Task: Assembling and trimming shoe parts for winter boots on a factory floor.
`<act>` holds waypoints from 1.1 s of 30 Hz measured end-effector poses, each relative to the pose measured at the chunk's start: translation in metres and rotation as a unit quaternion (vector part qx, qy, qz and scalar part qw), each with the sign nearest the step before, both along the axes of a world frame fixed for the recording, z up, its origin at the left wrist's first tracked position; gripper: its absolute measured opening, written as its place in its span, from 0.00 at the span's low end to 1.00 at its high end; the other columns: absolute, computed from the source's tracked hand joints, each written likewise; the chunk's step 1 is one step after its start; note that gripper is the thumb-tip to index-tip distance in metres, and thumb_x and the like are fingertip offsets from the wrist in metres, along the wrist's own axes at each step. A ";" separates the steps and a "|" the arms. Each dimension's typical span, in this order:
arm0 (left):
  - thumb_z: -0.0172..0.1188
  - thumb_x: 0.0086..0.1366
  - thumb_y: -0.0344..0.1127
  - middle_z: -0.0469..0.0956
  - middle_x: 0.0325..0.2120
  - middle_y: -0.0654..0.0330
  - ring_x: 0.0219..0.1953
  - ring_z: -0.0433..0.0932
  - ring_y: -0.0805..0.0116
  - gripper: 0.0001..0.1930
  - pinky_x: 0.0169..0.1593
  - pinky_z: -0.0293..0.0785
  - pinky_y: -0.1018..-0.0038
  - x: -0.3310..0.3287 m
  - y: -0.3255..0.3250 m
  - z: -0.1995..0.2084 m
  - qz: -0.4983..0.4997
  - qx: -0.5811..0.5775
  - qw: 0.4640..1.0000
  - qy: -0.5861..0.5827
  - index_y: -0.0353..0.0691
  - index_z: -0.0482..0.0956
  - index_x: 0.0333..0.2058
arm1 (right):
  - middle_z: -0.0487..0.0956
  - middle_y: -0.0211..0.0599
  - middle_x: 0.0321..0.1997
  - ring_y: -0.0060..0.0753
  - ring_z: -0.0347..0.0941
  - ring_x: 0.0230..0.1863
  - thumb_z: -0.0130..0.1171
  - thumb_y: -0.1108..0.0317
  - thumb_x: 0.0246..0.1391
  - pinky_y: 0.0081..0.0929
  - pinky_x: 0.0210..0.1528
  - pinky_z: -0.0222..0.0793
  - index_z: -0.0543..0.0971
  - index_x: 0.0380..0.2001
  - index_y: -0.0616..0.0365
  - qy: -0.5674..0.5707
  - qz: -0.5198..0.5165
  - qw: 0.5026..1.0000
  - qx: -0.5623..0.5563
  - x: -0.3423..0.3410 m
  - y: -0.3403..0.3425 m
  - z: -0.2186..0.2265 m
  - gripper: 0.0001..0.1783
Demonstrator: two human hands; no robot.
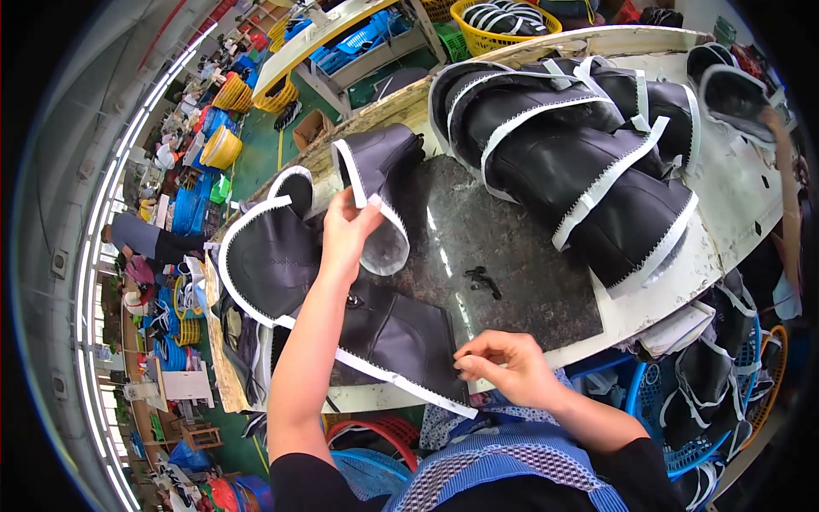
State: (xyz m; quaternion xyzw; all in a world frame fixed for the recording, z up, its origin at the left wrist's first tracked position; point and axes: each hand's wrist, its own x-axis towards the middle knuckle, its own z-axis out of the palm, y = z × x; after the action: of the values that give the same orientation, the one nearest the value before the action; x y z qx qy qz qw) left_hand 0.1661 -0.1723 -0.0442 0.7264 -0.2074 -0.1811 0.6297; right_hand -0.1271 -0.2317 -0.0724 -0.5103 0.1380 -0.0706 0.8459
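Black boot pieces (pixel 418 337) were edged with white trim (pixel 407 384); the apron (pixel 525 466) was patterned in blue and white; the floor (pixel 254 160) was coloured green.

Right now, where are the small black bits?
In the head view, the black bits lie right of centre on the dark slab, between the piled uppers and the right hand.

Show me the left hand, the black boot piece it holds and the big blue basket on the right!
Left hand (pixel 347 232): head view, its middle.
Black boot piece (pixel 380 155): head view, dark side.
Blue basket (pixel 685 456): head view, lower wall.
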 end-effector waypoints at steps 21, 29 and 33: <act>0.59 0.60 0.25 0.78 0.38 0.53 0.31 0.81 0.61 0.02 0.33 0.77 0.73 -0.168 0.124 -0.014 -0.181 0.158 0.943 -0.230 0.33 0.76 0.32 | 0.79 0.42 0.45 0.28 0.75 0.48 0.59 0.72 0.56 0.25 0.50 0.68 0.80 0.34 0.64 -0.071 0.051 0.994 -0.063 -0.018 0.017 -0.009 0.06; 0.61 0.61 0.27 0.78 0.27 0.56 0.27 0.78 0.71 0.07 0.31 0.74 0.78 -0.228 0.137 -0.031 0.011 0.080 0.986 -0.148 0.30 0.78 0.36 | 0.80 0.37 0.39 0.34 0.73 0.55 0.56 0.72 0.58 0.23 0.54 0.67 0.78 0.36 0.64 -0.006 0.070 0.969 0.238 0.008 0.015 -0.020 0.06; 0.57 0.66 0.34 0.80 0.29 0.56 0.29 0.81 0.70 0.12 0.34 0.77 0.79 -0.234 0.135 -0.042 0.028 -0.026 0.984 0.172 0.28 0.78 0.38 | 0.80 0.39 0.40 0.35 0.73 0.55 0.56 0.73 0.58 0.26 0.57 0.67 0.78 0.37 0.64 -0.008 0.039 0.968 0.249 0.003 0.026 -0.019 0.06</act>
State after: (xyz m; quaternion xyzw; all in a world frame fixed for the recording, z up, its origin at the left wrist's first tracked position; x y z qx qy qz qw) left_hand -0.0677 -0.0370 -0.0858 0.6730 -0.0798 -0.2803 0.6797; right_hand -0.1237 -0.2062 -0.0910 -0.2877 0.1249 -0.0050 0.9495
